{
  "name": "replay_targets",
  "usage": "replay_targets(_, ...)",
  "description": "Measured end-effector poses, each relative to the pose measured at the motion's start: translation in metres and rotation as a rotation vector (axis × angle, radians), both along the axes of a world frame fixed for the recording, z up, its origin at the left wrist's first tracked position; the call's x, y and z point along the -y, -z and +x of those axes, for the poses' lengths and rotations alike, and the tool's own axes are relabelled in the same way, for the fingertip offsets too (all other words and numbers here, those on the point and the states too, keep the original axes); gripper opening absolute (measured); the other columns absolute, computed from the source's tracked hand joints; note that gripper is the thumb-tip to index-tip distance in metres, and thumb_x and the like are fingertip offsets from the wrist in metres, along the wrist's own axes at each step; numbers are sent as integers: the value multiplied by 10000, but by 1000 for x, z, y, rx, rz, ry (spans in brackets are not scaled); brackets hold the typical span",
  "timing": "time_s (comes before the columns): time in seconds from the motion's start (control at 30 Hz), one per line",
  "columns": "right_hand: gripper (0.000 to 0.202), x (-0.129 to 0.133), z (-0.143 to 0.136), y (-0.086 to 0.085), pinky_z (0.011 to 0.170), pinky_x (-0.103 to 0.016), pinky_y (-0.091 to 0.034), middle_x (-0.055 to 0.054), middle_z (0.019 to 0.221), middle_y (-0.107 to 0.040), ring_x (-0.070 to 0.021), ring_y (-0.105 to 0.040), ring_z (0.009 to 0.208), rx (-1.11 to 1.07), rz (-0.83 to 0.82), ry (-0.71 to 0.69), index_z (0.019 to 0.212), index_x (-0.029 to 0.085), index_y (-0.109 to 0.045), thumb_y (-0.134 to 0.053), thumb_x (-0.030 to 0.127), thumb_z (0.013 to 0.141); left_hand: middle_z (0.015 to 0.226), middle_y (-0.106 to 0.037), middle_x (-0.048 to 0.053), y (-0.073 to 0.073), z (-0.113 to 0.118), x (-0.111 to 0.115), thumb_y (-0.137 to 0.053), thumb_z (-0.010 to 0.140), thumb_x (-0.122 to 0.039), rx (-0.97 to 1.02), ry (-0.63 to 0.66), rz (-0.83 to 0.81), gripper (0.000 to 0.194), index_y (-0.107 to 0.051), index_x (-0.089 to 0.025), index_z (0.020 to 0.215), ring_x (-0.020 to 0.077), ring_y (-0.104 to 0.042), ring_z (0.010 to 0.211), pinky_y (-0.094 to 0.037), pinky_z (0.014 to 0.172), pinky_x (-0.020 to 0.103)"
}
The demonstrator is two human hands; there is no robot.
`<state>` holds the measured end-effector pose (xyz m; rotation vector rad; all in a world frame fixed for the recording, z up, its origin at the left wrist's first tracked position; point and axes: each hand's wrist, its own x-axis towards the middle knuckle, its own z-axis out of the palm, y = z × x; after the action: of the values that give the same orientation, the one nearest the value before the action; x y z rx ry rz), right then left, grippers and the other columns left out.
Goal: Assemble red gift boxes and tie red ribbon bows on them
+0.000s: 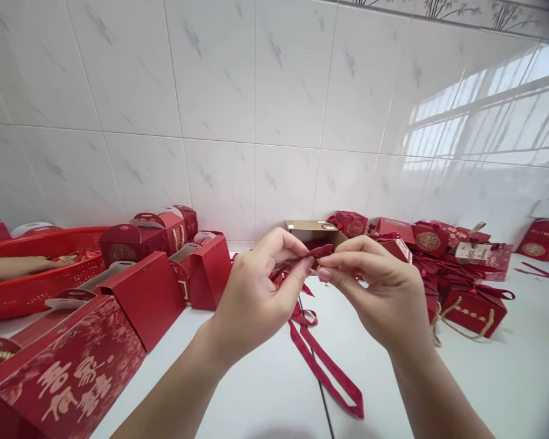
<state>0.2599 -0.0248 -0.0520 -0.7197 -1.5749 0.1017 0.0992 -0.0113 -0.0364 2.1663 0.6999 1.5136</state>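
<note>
Dark red ribbon (321, 250) is bunched between my two hands above the white table. My left hand (268, 280) pinches it between thumb and fingers. Thumb and forefinger of my right hand (379, 283) are closed at the ribbon's other side, where a tiny gold-coloured bit shows; what exactly they grip is too small to name. Below, a long loop of red ribbon (332, 366) lies on the tabletop. Behind my hands stands an open brown cardboard box (315, 226), partly covered by my fingers.
Red gift boxes (141, 299) line the left side. At far left, another person's arm (18, 268) reaches into a red plastic basket (9, 305). Ribbon-tied boxes with rope handles (473, 311) crowd the right. A tiled wall (219, 189) closes off the back of the table (251, 390).
</note>
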Motion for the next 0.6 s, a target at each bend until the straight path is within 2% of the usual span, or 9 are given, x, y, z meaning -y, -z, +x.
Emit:
replay_targets(0.17,85,-1,0,0,500,-272,-463,-6,754,-621,-131,-576,647,-15,21,69,806,262,-726,-708,186,771,781,-700,3,1,0,-2,-572,877,-197,-11,-14,14,36,-540,-195,860,114,-661,697,-537,597,203)
replay_targets(0.4,74,-1,0,0,495,-276,-436,-7,743,-621,-134,-570,641,-6,-1,83,794,252,-718,-708,183,769,788,-698,-1,1,0,-2,-563,883,-193,-3,5,2,36,-534,-196,863,104,-656,695,-527,584,187)
replay_targets(0.53,44,-3,0,0,523,-275,-465,-13,753,-607,-135,-559,656,-66,-34,29,756,239,-697,-717,200,760,768,-675,-2,3,2,-2,-533,893,-167,-29,50,37,29,-528,-194,886,108,-642,696,-514,583,201)
replay_targets(0.6,112,-4,0,0,549,-273,-492,-16,817,-609,-143,-569,704,-149,-69,-24,802,242,-669,-746,216,725,726,-644,-14,4,2,-2,-521,895,-163,-24,73,56,36,-528,-198,888,102,-618,653,-500,566,206)
